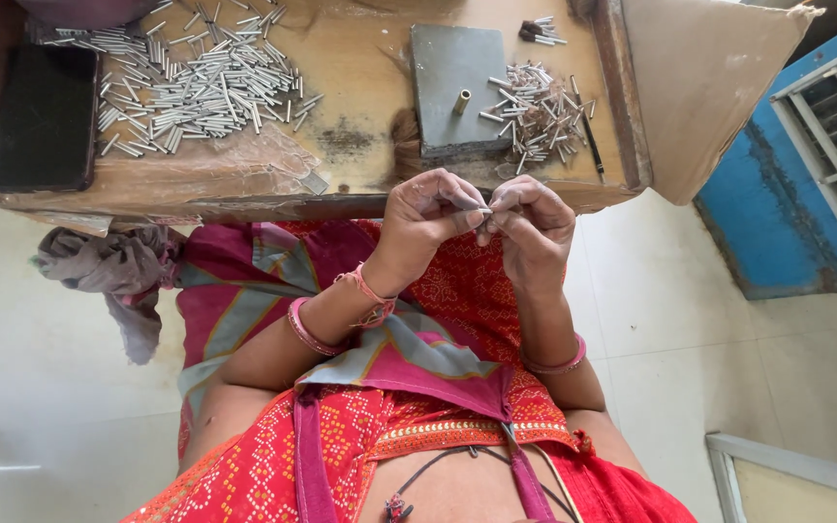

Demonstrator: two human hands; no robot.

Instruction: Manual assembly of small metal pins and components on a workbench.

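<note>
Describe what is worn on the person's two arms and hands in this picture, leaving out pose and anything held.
Both forearms are bare, without sleeves. The left hand has a pink bangle further up the forearm and a reddish knotted thread at the wrist. The right hand has one pink bangle on its forearm. No gloves; rings cannot be made out.

— What lies on the tabletop (360, 58)?

— A big heap of small tubes (196, 82) on the left part, with a flat pad (46, 116) at the far left edge. To the right sits a block (457, 87) with a short peg (461, 101) standing on it, and a smaller heap of tubes (540, 116) just right of the block.

— And the hands?

— The left hand (428, 218) and right hand (533, 225) meet at the near edge, before the block, pinching one thin tube (484, 210) between them.
</note>
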